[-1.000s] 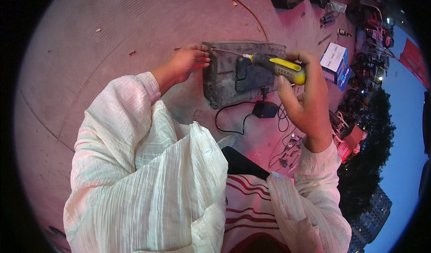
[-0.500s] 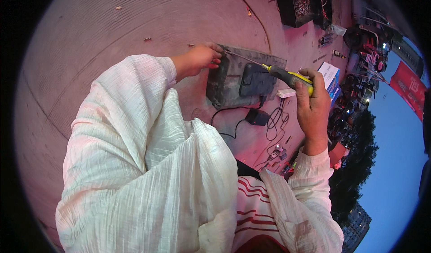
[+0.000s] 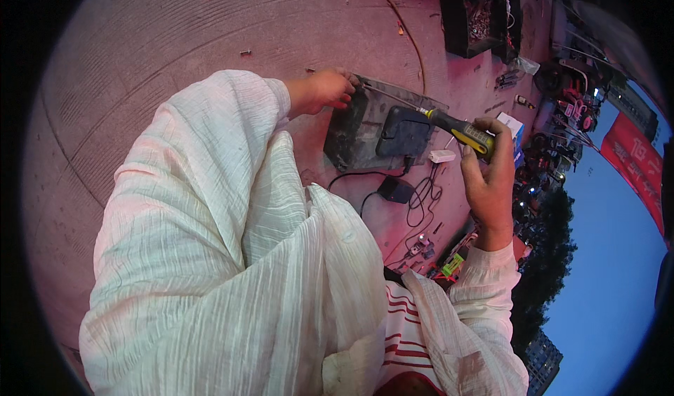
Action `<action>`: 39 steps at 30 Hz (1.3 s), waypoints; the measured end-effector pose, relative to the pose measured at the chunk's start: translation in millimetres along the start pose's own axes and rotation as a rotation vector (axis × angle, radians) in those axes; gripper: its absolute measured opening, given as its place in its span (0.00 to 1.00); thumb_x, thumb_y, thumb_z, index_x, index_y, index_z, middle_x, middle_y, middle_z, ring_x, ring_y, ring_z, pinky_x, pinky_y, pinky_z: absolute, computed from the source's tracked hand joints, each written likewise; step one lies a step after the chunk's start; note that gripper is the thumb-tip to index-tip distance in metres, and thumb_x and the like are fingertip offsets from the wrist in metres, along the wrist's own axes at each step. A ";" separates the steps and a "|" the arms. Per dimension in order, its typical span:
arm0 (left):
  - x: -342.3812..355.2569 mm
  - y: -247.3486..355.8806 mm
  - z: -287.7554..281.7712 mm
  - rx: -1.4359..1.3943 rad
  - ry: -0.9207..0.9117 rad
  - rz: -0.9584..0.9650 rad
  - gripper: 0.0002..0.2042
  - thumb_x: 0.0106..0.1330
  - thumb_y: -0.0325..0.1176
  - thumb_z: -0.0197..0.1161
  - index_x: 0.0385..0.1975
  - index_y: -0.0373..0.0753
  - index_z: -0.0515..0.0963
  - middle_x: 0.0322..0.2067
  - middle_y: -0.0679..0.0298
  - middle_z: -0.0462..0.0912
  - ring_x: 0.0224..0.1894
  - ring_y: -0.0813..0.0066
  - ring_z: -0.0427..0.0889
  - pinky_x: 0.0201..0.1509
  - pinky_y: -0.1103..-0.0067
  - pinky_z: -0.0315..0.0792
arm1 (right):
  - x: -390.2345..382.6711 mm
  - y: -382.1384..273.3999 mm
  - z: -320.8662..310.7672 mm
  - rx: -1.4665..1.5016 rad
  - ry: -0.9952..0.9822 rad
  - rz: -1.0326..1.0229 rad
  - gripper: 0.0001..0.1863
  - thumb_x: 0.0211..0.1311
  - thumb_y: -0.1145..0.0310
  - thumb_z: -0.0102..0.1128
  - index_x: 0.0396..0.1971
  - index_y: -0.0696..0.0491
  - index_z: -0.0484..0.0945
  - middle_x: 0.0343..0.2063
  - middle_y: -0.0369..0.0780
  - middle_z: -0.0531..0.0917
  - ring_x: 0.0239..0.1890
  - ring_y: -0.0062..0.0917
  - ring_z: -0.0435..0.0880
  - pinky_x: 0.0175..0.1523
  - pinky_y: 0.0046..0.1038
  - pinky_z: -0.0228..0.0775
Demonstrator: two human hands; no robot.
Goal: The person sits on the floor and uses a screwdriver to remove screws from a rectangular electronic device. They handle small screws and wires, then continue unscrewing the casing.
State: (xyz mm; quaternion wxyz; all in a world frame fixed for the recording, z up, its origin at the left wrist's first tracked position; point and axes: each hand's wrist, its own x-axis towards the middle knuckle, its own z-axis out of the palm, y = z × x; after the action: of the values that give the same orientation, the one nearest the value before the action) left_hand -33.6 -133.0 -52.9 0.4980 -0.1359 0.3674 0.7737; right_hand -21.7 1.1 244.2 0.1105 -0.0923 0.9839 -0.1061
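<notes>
Principal hazard, in my judgement: a slip of the screwdriver. Its shaft runs at a low slant across the dark case, which sits on the ground in front of the person, and the tip reaches the case's upper left corner, right by the left hand. Poor alignment or uneven pressure could make the tip skid, striking that hand or scraping the case. Whether the tip is seated in anything cannot be determined (the corner is small and dim in this view).

Secondary hazards: a sideways push could shift the case, as only the left hand is placed to steady it. A black cable and a black adapter lie just beside the case; a shift could drag on them.

Fingers, right hand: thumb and fingers are closed about the rear end of the yellow-and-black handle. The grip looks light, so control at the far tip may be limited.

Fingers, left hand: bent and close together at the case's corner, near the tip. They appear to touch the corner; whether anything is pinched between them cannot be told.
</notes>
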 end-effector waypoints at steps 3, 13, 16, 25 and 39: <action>-0.2 0.6 0.7 0.002 0.004 -0.008 0.16 0.62 0.29 0.56 0.50 0.38 0.71 0.46 0.60 0.73 0.47 0.68 0.73 0.48 0.74 0.72 | -0.7 -0.6 -3.6 -0.068 -0.068 0.075 0.15 0.58 0.72 0.57 0.45 0.60 0.70 0.40 0.49 0.76 0.43 0.33 0.79 0.47 0.28 0.70; 1.0 0.4 -1.4 0.034 -0.007 0.003 0.17 0.62 0.29 0.56 0.52 0.38 0.71 0.48 0.59 0.73 0.48 0.67 0.73 0.48 0.73 0.72 | -0.6 -1.7 -4.7 -0.047 -0.094 0.154 0.15 0.60 0.71 0.55 0.45 0.61 0.69 0.39 0.48 0.77 0.40 0.32 0.79 0.43 0.28 0.71; 1.2 0.7 -1.3 0.045 -0.008 0.000 0.17 0.62 0.29 0.56 0.52 0.39 0.71 0.47 0.59 0.74 0.47 0.67 0.74 0.48 0.73 0.72 | -0.9 -3.9 -1.0 0.151 -0.049 0.180 0.15 0.61 0.70 0.55 0.45 0.61 0.69 0.37 0.47 0.78 0.39 0.32 0.80 0.43 0.28 0.71; 1.7 1.1 -0.8 0.073 -0.003 -0.014 0.17 0.63 0.30 0.55 0.52 0.38 0.71 0.48 0.59 0.73 0.48 0.67 0.73 0.48 0.73 0.72 | 2.5 -2.6 -2.4 -0.001 -0.037 0.082 0.16 0.61 0.68 0.55 0.46 0.60 0.68 0.36 0.46 0.79 0.38 0.30 0.80 0.44 0.28 0.71; 0.3 0.7 -4.8 0.062 -0.011 -0.003 0.17 0.63 0.30 0.55 0.52 0.38 0.70 0.47 0.58 0.74 0.47 0.67 0.74 0.48 0.73 0.72 | 7.6 -2.1 0.7 0.023 0.010 0.026 0.16 0.59 0.67 0.58 0.44 0.59 0.71 0.35 0.47 0.79 0.38 0.30 0.81 0.43 0.27 0.71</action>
State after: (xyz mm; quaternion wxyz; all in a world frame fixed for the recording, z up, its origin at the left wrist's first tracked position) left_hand -35.1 -136.4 -56.1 0.5050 -0.1168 0.3884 0.7619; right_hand -28.4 -2.7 242.5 0.1079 -0.0777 0.9842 -0.1166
